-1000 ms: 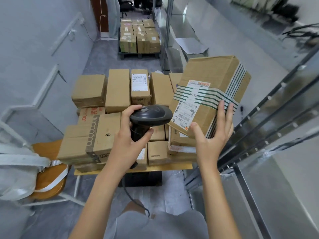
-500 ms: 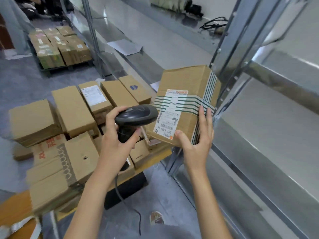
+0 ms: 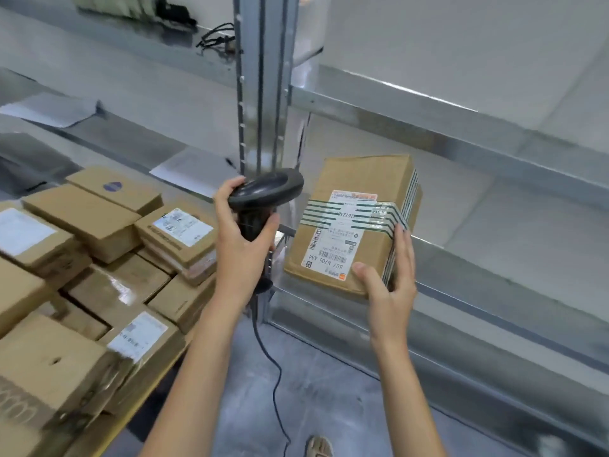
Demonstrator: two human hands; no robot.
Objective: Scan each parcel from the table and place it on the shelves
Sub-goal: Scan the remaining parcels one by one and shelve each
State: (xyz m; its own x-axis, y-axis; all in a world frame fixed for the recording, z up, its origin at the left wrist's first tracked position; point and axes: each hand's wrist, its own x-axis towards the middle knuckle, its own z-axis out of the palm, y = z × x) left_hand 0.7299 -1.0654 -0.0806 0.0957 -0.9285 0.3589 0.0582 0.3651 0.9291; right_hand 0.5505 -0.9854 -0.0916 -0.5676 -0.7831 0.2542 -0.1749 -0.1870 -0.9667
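Left hand [image 3: 242, 239] grips black scanner [image 3: 265, 192]; right hand [image 3: 390, 278] holds taped parcel [image 3: 357, 222] by near right corner, just right of scanner, in front of metal shelves [image 3: 461, 133]. Remaining parcels [image 3: 99, 258] on table, left.

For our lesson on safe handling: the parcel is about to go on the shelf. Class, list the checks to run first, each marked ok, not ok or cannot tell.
1. Parcel held: ok, right hand grips its near corner, thumb on top.
2. Scanner secured: ok, left hand holds its handle.
3. Label facing up and readable: ok.
4. Scan registered: cannot tell.
5. Shelf space beyond the parcel: ok, bare metal shows there.
6. Scanner cable clear of the feet: cannot tell, it hangs towards the floor.
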